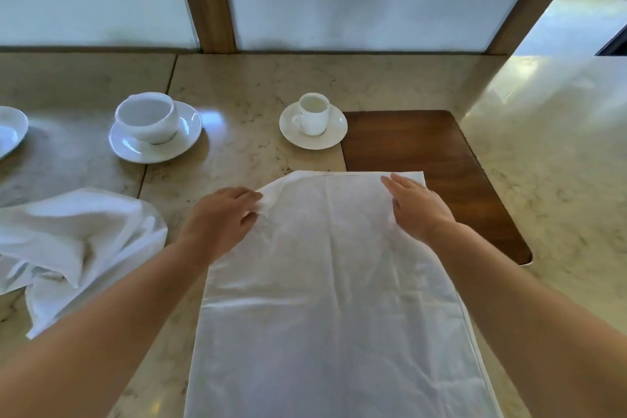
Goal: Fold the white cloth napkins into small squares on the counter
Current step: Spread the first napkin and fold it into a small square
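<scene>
surface: beige marble counter (237, 78), veined, glossy, with seams between slabs at left. dark wood panel (441, 159) set flush into it right of centre, rounded corners.

on it: long white napkin (325, 282) laid flat in the middle, its far right corner lying over the wood panel. crumpled white napkin (74, 241) at left, well apart. large white cup on saucer (135, 149) far left of centre. small white cup on saucer (288, 132) just touching the panel's near-left edge. white plate (10, 132) at the left frame edge, partly cut off.
</scene>
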